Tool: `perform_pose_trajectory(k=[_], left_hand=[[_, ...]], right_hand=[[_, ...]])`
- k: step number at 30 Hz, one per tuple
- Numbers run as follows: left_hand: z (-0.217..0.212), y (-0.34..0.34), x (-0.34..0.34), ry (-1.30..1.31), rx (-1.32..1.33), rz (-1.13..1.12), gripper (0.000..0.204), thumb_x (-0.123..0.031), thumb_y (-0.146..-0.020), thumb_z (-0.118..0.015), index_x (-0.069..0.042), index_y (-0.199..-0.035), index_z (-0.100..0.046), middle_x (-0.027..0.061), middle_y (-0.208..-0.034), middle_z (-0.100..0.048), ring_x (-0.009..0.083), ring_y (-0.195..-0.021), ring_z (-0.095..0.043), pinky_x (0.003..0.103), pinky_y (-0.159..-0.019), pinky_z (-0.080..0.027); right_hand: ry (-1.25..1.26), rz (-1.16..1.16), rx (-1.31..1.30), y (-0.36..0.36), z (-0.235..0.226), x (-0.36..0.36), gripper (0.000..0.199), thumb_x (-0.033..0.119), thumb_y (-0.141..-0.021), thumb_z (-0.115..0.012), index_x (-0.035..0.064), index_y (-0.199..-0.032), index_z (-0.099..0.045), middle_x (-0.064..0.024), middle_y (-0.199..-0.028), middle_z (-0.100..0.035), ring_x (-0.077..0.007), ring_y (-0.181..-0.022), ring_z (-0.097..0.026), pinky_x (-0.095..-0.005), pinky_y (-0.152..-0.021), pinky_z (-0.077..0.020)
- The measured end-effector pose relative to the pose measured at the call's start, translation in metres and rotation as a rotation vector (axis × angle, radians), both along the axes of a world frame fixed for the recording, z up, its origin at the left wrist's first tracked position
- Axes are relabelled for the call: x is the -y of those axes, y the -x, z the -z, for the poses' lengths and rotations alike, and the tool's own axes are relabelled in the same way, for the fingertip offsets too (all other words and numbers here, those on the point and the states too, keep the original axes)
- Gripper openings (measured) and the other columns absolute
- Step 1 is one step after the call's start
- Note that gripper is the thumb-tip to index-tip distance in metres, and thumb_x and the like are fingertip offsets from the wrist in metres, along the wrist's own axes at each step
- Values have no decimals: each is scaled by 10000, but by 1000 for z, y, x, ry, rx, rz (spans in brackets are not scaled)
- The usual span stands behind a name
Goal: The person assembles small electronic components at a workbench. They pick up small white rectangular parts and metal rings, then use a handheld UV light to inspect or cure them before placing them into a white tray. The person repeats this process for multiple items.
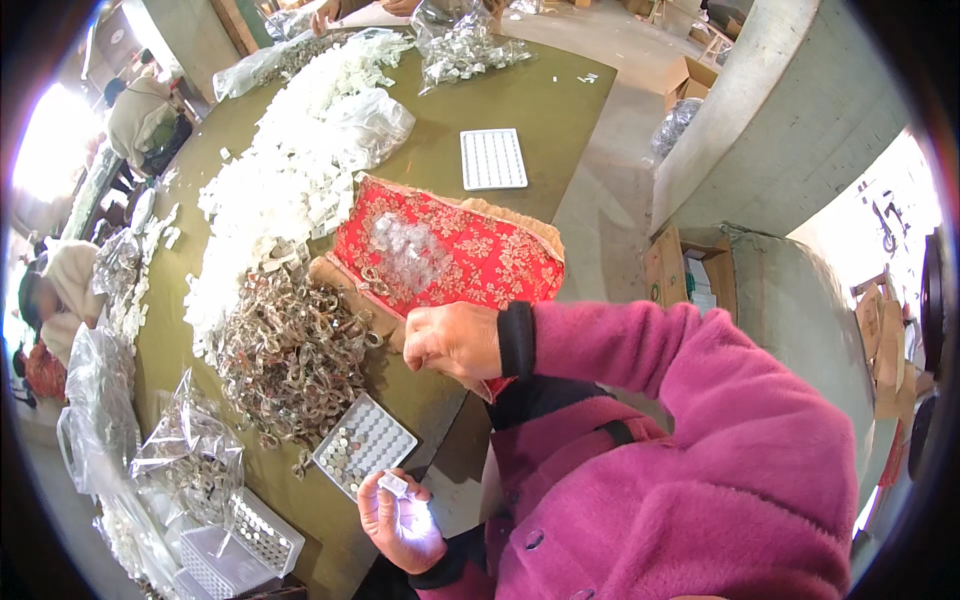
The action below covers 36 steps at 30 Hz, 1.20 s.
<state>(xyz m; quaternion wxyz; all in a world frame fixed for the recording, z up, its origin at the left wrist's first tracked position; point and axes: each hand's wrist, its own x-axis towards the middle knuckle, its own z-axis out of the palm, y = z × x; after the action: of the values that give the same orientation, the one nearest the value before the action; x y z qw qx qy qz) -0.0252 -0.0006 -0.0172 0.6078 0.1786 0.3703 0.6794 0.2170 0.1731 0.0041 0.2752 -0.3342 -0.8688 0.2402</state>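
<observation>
My left hand (405, 525) is low in the view, pinching a small white rectangular piece (394, 484) between thumb and fingers. A bright white glow lights its palm and fingertips. Just beyond it, a white compartment tray (385, 425) lies tilted on the table, with small round button-like pieces in its left part. My right hand (455, 342) is closed, its fingers curled down at the near edge of a red floral cloth (490, 260). What those fingers hold, if anything, is hidden. A heap of small clear pieces (408, 252) rests on the cloth.
A tangled brownish pile of small strap-like pieces (290, 350) and a long heap of white pieces (270, 200) cover much of the green table (560, 90). Another white tray (493, 159) lies farther back. Plastic bags (190, 440) and filled trays (262, 530) stand left. Other people (145, 120) sit beyond.
</observation>
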Motion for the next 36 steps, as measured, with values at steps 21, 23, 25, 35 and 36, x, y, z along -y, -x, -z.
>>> perform_pose_trajectory(k=[21, 23, 25, 35, 36], left_hand=[[12, 16, 4, 161, -219, 67, 347, -135, -987, -636, 11, -1294, -572, 227, -1109, -662, 281, -931, -648, 391, -803, -552], [8, 9, -1, 26, -130, 95, 288, -140, -998, -654, -1, -1241, -586, 174, -1049, -653, 232, -841, -609, 337, -684, -499], [5, 2, -6, -30, -89, 32, 234, -99, -999, -630, 8, -1202, -588, 209, -972, -652, 264, -704, -623, 366, -595, -520], [-1, 0, -3, -14, 63, 49, 258, -89, -996, -653, 16, -1228, -612, 225, -1090, -693, 262, -773, -667, 367, -643, -558], [-1, 0, -2, -23, 89, 58, 266, -104, -1001, -657, 10, -1237, -608, 224, -1104, -685, 264, -808, -666, 367, -662, -557]], right_hand=[[162, 418, 430, -103, 3, -288, 142, 155, -797, -794, 66, -902, -758, -129, -930, -747, -310, -894, -716, -424, -783, -548], [54, 438, 583, -99, 3, -287, 163, 186, -839, -753, 48, -925, -764, -165, -955, -751, -334, -934, -721, -431, -834, -560], [-32, 434, 708, -95, 4, -287, 210, 205, -869, -710, 14, -939, -759, -212, -986, -746, -373, -979, -716, -455, -874, -563], [-45, 352, 126, -80, -30, -205, 166, 184, -1023, -604, 20, -1007, -623, -128, -810, -679, -241, -744, -700, -389, -714, -548], [-50, 255, -29, -68, -35, -178, 144, 166, -1021, -622, 22, -1018, -622, -77, -741, -666, -170, -670, -685, -346, -647, -548]])
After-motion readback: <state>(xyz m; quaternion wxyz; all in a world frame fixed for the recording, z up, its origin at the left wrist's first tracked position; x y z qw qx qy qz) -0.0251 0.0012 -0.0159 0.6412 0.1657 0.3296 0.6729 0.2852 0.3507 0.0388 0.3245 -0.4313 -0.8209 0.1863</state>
